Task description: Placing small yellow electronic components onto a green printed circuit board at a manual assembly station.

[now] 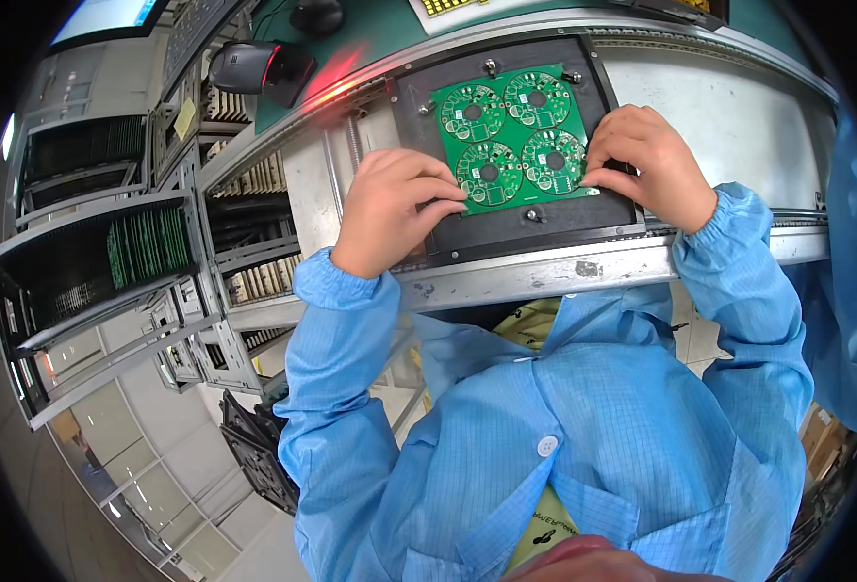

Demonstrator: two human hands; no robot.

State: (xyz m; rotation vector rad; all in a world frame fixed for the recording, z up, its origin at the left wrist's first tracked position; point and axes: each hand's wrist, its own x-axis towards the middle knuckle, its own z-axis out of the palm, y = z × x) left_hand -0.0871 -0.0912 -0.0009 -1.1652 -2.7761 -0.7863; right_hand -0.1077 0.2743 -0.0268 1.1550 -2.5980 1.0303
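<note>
A green circuit board panel [514,142] with several round boards on it lies in a black carrier frame [492,238], which rests on the metal rails. My left hand [401,206] pinches the panel's near left corner between thumb and fingers. At the near right edge, my right hand [645,163] grips the panel the same way, its fingers curled. Small metal clamps [491,68] stand on the frame around the panel. The panel looks roughly flat in the frame; whether it is fully seated I cannot tell.
A metal conveyor rail [584,270] runs along the near side. At the far left sit a black scanner with a red light [246,68] and a dark mouse [317,16]. To the left, a rack [98,267] holds green boards. Blue cloth [851,281] hangs at the right.
</note>
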